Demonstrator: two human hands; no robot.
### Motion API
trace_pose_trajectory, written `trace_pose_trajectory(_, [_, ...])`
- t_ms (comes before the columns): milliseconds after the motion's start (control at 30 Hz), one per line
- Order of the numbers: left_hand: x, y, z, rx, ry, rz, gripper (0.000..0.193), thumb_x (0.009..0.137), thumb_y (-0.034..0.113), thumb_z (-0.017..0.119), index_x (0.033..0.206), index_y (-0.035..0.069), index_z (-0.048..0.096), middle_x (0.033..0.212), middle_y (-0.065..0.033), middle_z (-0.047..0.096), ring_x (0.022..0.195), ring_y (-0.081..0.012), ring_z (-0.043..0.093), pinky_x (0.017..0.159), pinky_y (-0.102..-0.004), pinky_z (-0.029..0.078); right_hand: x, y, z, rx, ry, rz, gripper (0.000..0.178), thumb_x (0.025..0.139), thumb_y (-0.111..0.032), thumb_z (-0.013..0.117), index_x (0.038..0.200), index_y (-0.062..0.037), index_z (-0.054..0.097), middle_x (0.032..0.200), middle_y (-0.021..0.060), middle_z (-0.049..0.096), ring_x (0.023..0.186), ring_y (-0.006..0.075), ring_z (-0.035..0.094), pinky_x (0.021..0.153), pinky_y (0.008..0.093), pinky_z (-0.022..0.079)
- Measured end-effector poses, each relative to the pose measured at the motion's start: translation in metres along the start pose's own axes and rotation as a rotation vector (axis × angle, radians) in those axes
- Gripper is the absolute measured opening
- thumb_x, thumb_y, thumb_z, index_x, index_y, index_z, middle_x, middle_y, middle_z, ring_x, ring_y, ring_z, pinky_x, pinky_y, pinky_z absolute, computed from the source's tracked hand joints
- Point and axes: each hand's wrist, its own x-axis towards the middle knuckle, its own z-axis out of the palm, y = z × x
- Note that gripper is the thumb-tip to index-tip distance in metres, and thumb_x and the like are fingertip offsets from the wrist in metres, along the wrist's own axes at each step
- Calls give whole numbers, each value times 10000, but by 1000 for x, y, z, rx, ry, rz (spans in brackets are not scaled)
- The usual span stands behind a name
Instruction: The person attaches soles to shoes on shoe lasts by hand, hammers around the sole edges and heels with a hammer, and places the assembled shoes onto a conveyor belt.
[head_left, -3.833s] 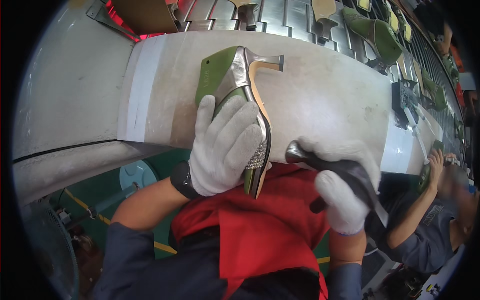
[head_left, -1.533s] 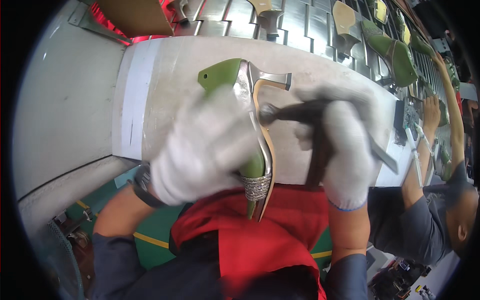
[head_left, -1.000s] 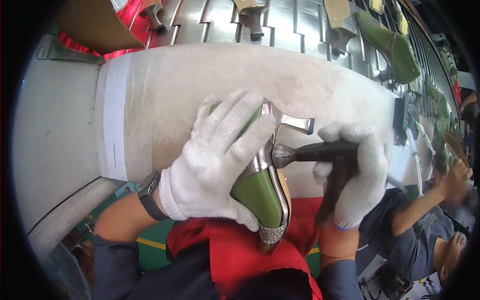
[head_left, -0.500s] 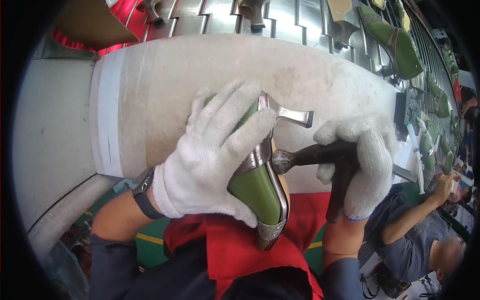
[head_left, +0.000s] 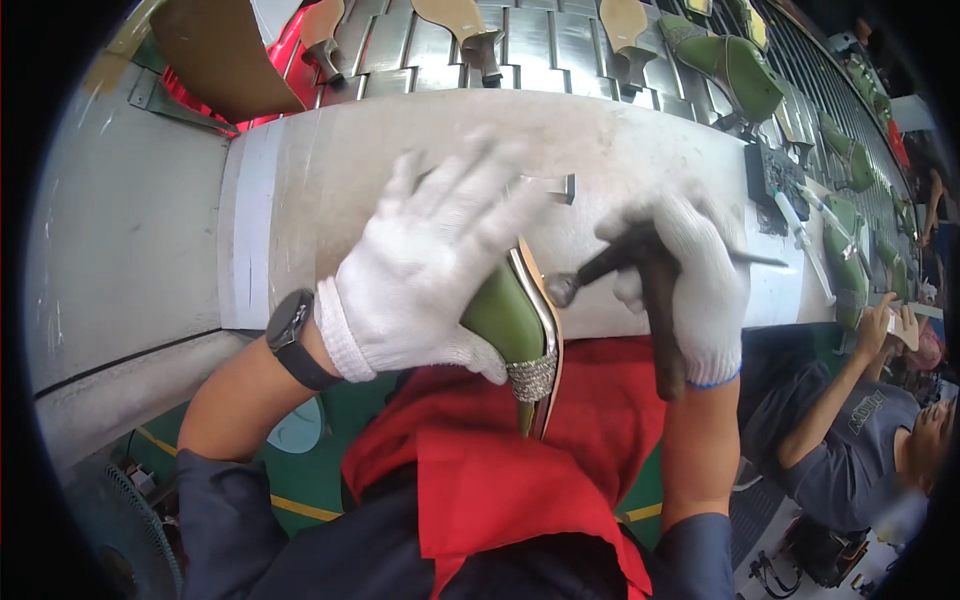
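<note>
A green high-heeled shoe [head_left: 508,317] lies sideways at the near edge of the bench, its sole facing right. Sparkly trim crosses its toe end, which hangs past the edge toward me. Against its left side is my white-gloved left hand [head_left: 430,260], thumb by the toe part and blurred fingers stretched over the heel part. They hide much of the upper; the silver heel sticks out beyond them. In my gloved right hand [head_left: 695,280] is a dark hammer [head_left: 662,325]. Its round metal face is just right of the sole, seemingly a small gap away.
Beyond the bench top [head_left: 330,200] runs a slatted metal conveyor [head_left: 545,50] carrying heeled soles [head_left: 460,25] and another green shoe [head_left: 730,70]. Syringe-like tubes [head_left: 800,235] lie by a black block at the right. A co-worker [head_left: 850,450] sits at the right.
The view has shifted. The hammer face has come away from the sole edge to a small gap on its right. My left fingers have spread and blurred over the shoe.
</note>
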Motion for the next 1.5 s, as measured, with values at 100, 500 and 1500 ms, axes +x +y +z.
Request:
trace_pose_trajectory(100, [18, 8, 5, -120, -107, 351, 1202, 496, 589, 991, 1499, 49, 608, 1464, -178, 654, 1466, -397, 572, 1240, -727, 324, -44, -6, -11, -46, 62, 9, 219, 1091, -169, 640, 1045, 37, 698, 954, 182, 794, 678, 186, 746, 559, 266, 577])
trace_pose_trajectory(500, [20, 8, 25, -129, 67, 335, 946, 461, 641, 926, 1209, 92, 738, 1109, -44, 762, 1100, -274, 744, 1176, -597, 433, -87, 22, -10, -136, 142, -305, 395, 1135, -305, 541, 1100, 65, 675, 975, 183, 736, 693, 245, 716, 649, 278, 573])
trace_pose_trajectory(1500, [102, -17, 11, -995, 436, -486, 536, 1181, 366, 505, 1516, -49, 557, 1420, -149, 683, 1309, -246, 655, 1130, -415, 524, 115, -13, 47, -538, 205, -893, 814, 943, -238, 776, 1617, 62, 432, 1392, 299, 684, 1198, 423, 745, 1032, 469, 591])
